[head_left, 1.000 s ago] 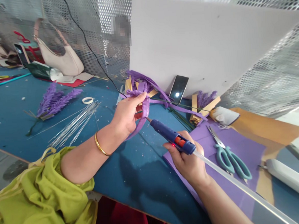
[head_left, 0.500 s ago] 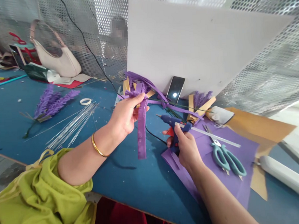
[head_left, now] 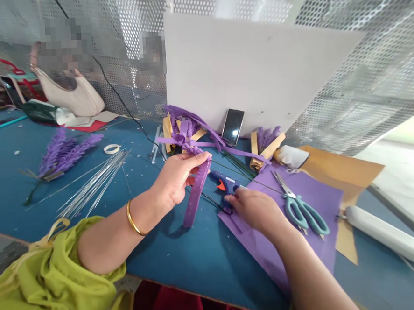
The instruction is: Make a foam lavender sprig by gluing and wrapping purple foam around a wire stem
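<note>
My left hand (head_left: 175, 178) pinches a purple fringed strip (head_left: 195, 200) near its upper end. Shiny spots show along the strip, and its lower end hangs free over the table. At the top the strip meets a twisted purple piece (head_left: 191, 149) above my fingers. To the right, my right hand (head_left: 257, 208) is low over the table with bent fingers at the handle of a blue hot glue gun (head_left: 226, 181) with an orange trigger. The gun lies low beside the strip, its nozzle toward my left hand. My right fingertips are partly hidden.
Teal-handled scissors (head_left: 303, 212) lie on a purple sheet (head_left: 321, 190) at right. Thin wires (head_left: 96, 183), a tape roll (head_left: 111, 148) and purple flower stems (head_left: 66, 152) lie left. A phone (head_left: 233, 126) leans against a white board (head_left: 251, 68). A black cord (head_left: 119, 97) crosses the back.
My right hand has lowered the glue gun toward the table and its fingers have left the trigger. My left hand has lowered a little, and the strip now slants. The view has shifted slightly.
</note>
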Available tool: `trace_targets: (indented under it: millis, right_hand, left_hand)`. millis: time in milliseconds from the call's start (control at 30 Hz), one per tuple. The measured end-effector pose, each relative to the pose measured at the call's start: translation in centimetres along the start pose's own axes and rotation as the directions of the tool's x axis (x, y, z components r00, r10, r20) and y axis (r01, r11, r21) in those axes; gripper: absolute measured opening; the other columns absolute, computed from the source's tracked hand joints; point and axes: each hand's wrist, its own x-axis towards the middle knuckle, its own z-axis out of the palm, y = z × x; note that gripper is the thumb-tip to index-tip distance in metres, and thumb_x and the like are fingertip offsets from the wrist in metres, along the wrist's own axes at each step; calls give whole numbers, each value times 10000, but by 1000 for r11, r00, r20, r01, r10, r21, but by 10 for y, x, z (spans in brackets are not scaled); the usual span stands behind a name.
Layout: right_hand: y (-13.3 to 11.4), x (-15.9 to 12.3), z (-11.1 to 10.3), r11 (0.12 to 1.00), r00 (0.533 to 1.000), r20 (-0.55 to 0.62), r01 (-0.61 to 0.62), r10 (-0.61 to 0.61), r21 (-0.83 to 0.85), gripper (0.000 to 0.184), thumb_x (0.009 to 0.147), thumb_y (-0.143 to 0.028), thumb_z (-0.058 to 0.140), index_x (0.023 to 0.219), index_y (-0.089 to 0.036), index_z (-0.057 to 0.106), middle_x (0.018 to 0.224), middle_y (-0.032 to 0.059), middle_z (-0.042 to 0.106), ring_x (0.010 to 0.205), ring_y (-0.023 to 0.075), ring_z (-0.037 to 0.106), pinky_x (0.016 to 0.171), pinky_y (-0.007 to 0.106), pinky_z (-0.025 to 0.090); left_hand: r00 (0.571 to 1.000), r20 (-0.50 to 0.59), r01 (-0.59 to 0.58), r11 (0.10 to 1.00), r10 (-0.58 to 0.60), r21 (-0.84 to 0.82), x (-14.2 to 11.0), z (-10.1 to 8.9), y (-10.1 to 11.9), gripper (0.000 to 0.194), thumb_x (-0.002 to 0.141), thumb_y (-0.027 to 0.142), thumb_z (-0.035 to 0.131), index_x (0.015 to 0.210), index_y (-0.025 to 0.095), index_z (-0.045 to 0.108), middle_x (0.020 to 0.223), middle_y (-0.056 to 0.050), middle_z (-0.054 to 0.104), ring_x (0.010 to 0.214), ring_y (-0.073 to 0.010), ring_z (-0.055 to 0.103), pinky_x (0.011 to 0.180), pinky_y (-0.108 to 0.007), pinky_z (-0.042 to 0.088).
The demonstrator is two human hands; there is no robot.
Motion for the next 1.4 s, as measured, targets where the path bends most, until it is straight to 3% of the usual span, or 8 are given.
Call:
trace_targets:
  millis: [67, 100, 200, 333, 467, 767, 1167, 1400]
  right_hand:
    - [-18, -25, -3, 866, 946, -10, 291, -323, -407, 320, 876, -382, 637, 622, -213, 540, 567, 9, 554, 463, 147, 532, 432, 263, 273]
    - [-29, -35, -5, 787, 893, -15, 388, -449, -480, 293, 915, -364, 580, 666, -211, 584, 622, 32, 601, 479, 155, 554, 433, 275, 293]
    - [-61, -45, -19, 780, 794, -79, 566, -603, -269, 176, 951, -321, 553, 912, -246, 708, 871, 38, 717, 710, 153, 670, 605, 260, 471]
    - [-78, -13, -33, 905, 879, -240, 425, -413, 0, 134, 883, -271, 636, 902, -234, 764, 909, 29, 741, 800, 170, 672, 685, 276, 498]
    - [-70, 14, -26, 914, 970, -55, 241, -236, 327, 185, 827, -330, 680, 895, -191, 782, 771, 29, 729, 702, 165, 634, 632, 284, 478]
    - [-62, 17, -15, 932, 990, -1, 133, -141, 337, 162, 766, -327, 708, 723, -172, 687, 643, -19, 628, 597, 114, 522, 566, 261, 387]
    - [-58, 20, -13, 878, 990, 124, -2, -65, 478, 191, 696, -334, 766, 732, -148, 739, 632, 8, 653, 619, 128, 561, 616, 271, 448]
    - [-61, 17, -10, 861, 997, 32, 48, -74, 507, 137, 716, -284, 722, 711, -150, 693, 627, -5, 637, 601, 116, 555, 583, 248, 426]
  left_hand:
    - [999, -48, -4, 1000, 4, 4, -1, -2, -3, 213, 681, 303, 842, 788, 136, 763, 726, -32, 675, 625, -101, 572, 539, -215, 406]
    - [998, -66, -10, 1000, 10, 5, -2, -2, -5, 217, 676, 305, 845, 786, 138, 764, 736, -35, 681, 633, -103, 578, 542, -214, 409]
    - [999, -35, 6, 1000, -6, 1, -5, -1, -11, 218, 671, 306, 850, 787, 140, 768, 760, -43, 699, 655, -109, 601, 556, -213, 425]
    - [989, 111, 102, 995, -102, 7, -12, 3, -18, 222, 680, 320, 852, 797, 149, 772, 729, -36, 703, 622, -114, 617, 572, -231, 464]
    - [981, 145, 127, 992, -129, 25, -13, 2, -22, 173, 689, 302, 849, 756, 167, 765, 712, -29, 709, 600, -121, 623, 555, -238, 469]
    - [990, 80, 111, 989, -118, 95, -10, 2, -28, 165, 690, 296, 843, 759, 160, 780, 727, -42, 724, 618, -113, 624, 573, -230, 452]
    - [984, 139, 106, 993, -111, 42, -8, -1, -34, 109, 721, 247, 820, 775, 158, 788, 760, -63, 755, 659, -117, 654, 646, -228, 505]
    - [986, 99, 129, 990, -134, 50, -10, 1, -29, 237, 681, 361, 854, 771, 154, 780, 740, -58, 729, 612, -105, 612, 588, -226, 464]
